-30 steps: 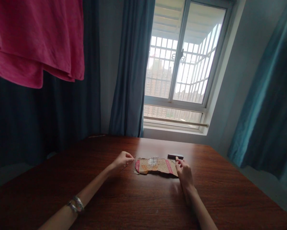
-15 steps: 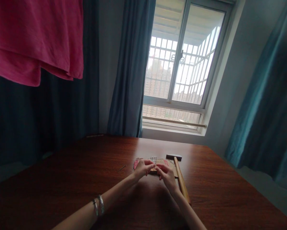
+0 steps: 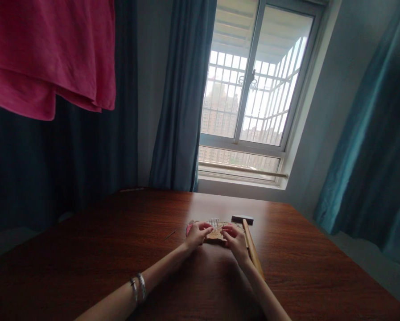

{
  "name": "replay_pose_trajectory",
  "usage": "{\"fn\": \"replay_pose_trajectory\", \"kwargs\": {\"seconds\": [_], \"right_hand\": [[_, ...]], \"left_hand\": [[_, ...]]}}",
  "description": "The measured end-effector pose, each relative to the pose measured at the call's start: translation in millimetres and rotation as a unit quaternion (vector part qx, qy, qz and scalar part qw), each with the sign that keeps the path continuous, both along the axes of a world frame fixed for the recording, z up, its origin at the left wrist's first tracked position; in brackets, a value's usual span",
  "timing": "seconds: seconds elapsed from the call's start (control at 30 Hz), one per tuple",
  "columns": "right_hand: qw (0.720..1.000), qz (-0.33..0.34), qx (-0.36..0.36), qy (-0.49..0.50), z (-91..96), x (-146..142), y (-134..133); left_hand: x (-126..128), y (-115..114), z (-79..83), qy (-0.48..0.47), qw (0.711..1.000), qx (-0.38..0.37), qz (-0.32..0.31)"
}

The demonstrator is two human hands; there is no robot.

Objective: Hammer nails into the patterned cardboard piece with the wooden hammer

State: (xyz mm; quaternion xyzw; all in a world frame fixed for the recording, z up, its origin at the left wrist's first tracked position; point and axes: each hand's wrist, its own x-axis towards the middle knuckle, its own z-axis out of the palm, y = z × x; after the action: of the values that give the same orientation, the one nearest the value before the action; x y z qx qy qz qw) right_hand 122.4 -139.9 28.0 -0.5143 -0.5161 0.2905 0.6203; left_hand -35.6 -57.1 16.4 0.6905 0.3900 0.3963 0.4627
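Several nails (image 3: 214, 222) stand upright on the cardboard (image 3: 216, 234) just beyond the left hand (image 3: 196, 234), its hold unclear, while the right hand (image 3: 234, 240) seemingly pinches another nail (image 3: 222, 231), which a loose grip could tilt.

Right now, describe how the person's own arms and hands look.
Both the left hand and right hand are ungloved. The left forearm wears two silvery bracelets; the right forearm shows no jewellery. Both forearms are slender, with no sleeves in view.
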Motion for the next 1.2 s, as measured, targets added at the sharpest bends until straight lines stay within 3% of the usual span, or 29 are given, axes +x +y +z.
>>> {"fn": "replay_pose_trajectory", "kwargs": {"seconds": [0.1, 0.23, 0.4, 0.53, 1.03, 1.2], "right_hand": [[0.998, -0.05, -0.021, -0.018, 3.5, 10, 15], [0.989, -0.099, -0.032, -0.108, 2.4, 18, 40], [0.978, -0.123, -0.026, -0.169, -7.0, 20, 65], [0.97, -0.126, -0.034, -0.206, -13.1, 18, 72], [0.959, -0.113, -0.052, -0.255, -22.1, 16, 71], [0.958, -0.103, -0.05, -0.262, -22.7, 14, 70]], "left_hand": [[-7, 17, -8.6, -0.002, 0.998, 0.035, 0.045], [-12, 32, -19.5, -0.01, 0.998, 0.0, 0.06], [-12, 37, -28.0, -0.022, 0.997, -0.02, 0.066], [-13, 38, -30.0, -0.023, 0.997, -0.016, 0.074], [-12, 31, -17.6, 0.021, 0.996, -0.032, 0.085], [-6, 36, -5.7, 0.049, 0.991, 0.107, 0.063]]}}
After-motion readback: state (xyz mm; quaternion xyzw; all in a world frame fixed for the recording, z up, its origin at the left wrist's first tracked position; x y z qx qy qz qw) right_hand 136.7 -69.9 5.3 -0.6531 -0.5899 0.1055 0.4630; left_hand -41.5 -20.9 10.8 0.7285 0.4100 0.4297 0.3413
